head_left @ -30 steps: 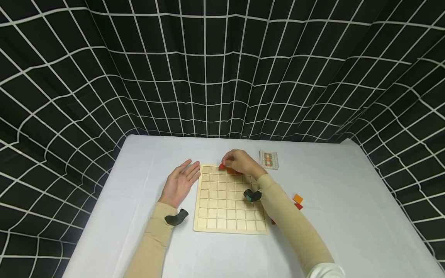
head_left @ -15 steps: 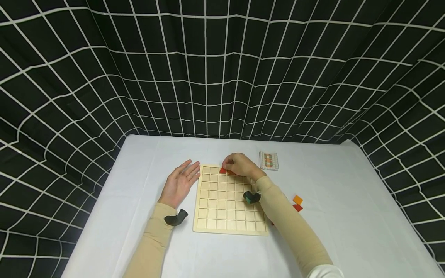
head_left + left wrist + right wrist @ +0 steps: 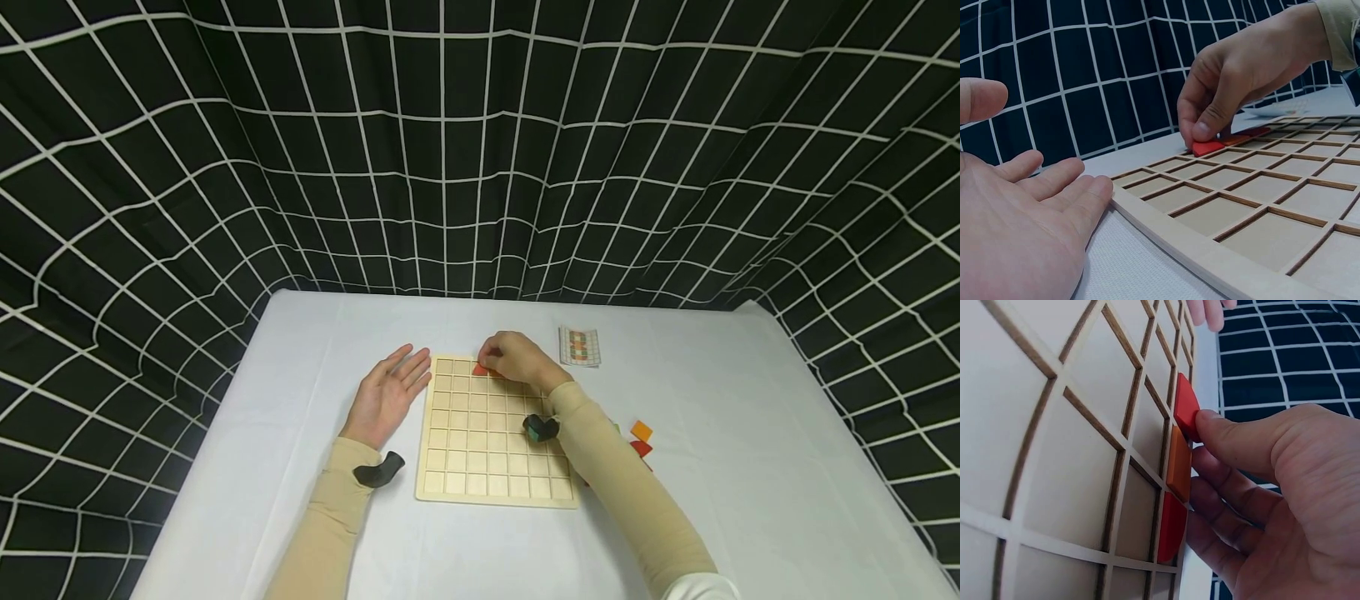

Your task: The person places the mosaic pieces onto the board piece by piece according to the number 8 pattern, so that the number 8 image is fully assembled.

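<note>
A pale wooden grid board (image 3: 480,433) lies on the white table. In its far row my right hand (image 3: 517,358) pinches a red tile with a curved edge (image 3: 1186,406), the thumb on its face. The tile sits low at a cell, as the left wrist view shows with the red tile (image 3: 1208,148). Beside it in the same row are an orange tile (image 3: 1179,462) and a second red tile (image 3: 1172,530), partly under my curled fingers. My left hand (image 3: 385,404) is palm up with fingers extended, fingertips right at the board's left edge.
A stack of printed pattern cards (image 3: 580,347) lies beyond the board's far right corner. To the right of my right forearm (image 3: 622,492) are a loose orange tile (image 3: 641,431) and a red tile (image 3: 641,447), others partly hidden by the sleeve. A black gridded curtain (image 3: 480,150) surrounds the table.
My right hand has brought the red tile slightly down and toward me, from the board's far rim into a cell of the far row. My left hand stays in place.
</note>
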Demonstrator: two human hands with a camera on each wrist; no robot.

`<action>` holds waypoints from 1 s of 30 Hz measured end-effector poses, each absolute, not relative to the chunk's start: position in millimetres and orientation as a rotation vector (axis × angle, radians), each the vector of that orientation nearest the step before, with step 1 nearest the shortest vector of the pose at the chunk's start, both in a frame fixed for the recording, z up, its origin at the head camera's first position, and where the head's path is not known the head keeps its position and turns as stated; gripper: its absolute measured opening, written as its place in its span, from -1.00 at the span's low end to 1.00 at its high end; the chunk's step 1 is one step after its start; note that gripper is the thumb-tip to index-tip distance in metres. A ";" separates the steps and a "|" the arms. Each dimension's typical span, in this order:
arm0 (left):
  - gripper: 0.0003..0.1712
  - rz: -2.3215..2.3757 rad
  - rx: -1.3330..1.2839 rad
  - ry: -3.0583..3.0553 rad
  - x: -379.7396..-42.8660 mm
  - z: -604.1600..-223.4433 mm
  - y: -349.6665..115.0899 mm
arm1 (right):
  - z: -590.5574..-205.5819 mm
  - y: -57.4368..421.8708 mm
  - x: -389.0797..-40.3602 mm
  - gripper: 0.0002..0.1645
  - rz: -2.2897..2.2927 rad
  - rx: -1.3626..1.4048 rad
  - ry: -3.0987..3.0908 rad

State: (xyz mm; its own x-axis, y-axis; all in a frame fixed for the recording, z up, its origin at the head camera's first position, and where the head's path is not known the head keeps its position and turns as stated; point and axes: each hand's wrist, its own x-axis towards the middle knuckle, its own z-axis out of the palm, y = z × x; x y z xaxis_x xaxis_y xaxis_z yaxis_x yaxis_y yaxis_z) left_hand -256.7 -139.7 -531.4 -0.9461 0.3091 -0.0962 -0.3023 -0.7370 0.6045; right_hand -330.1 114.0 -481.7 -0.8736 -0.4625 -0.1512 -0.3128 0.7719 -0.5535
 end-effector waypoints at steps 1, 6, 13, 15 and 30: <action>-0.34 2.657 0.016 0.922 -256.6 -531.4 -139.9 | -482.0 113.6 -330.2 -0.84 -0.766 -0.604 2.693; -0.33 2.660 0.021 0.916 -256.1 -531.4 -140.5 | -482.0 112.3 -329.9 -0.87 -0.765 -0.604 2.702; -0.35 2.654 0.020 0.922 -256.0 -529.7 -139.5 | -481.5 111.3 -330.4 -0.91 -0.732 -0.584 2.703; -0.35 2.655 0.015 0.922 -255.8 -529.4 -139.2 | -481.3 112.8 -330.0 -0.90 -0.745 -0.578 2.699; -0.35 2.659 0.012 0.914 -256.1 -531.3 -139.5 | -452.9 143.5 -312.4 -0.62 -1.053 -0.533 2.610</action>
